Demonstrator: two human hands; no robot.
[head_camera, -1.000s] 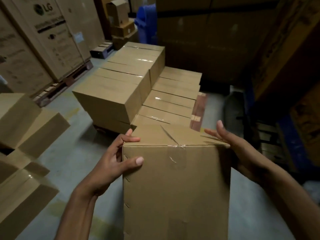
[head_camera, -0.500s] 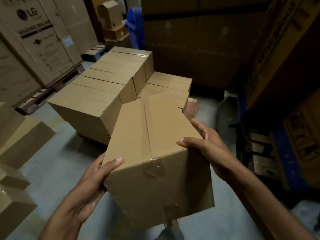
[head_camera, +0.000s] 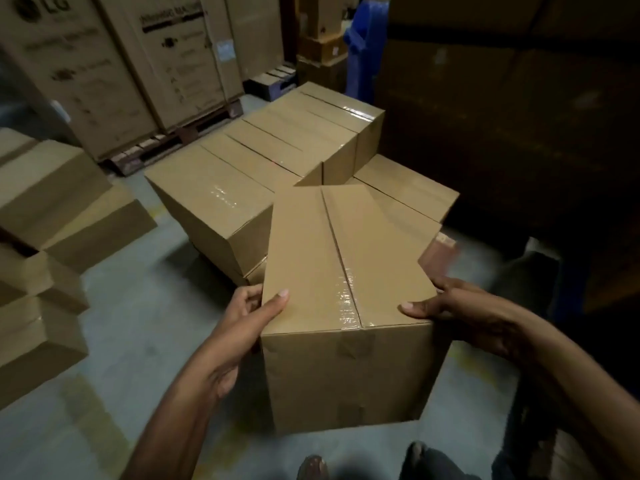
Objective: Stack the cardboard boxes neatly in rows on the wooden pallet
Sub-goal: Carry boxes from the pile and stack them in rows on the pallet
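Note:
I carry a taped brown cardboard box lengthwise in front of me. My left hand grips its near left edge, thumb on top. My right hand holds its near right edge, thumb on the lid. Ahead stand the stacked boxes: a taller row on the left and a lower row on the right. The carried box's far end hangs over the lower row's near end. The wooden pallet shows only as a reddish corner at the right, beneath the stack.
Loose cardboard boxes are piled on the floor at the left. Large appliance cartons on a pallet stand at the back left, a blue bin at the back. Dark stacked goods wall the right side. My feet show below.
The box has tipped from upright to lying flat, lid up, and moved forward toward the lower row. Both hands shifted to its near top edges. I have stepped closer.

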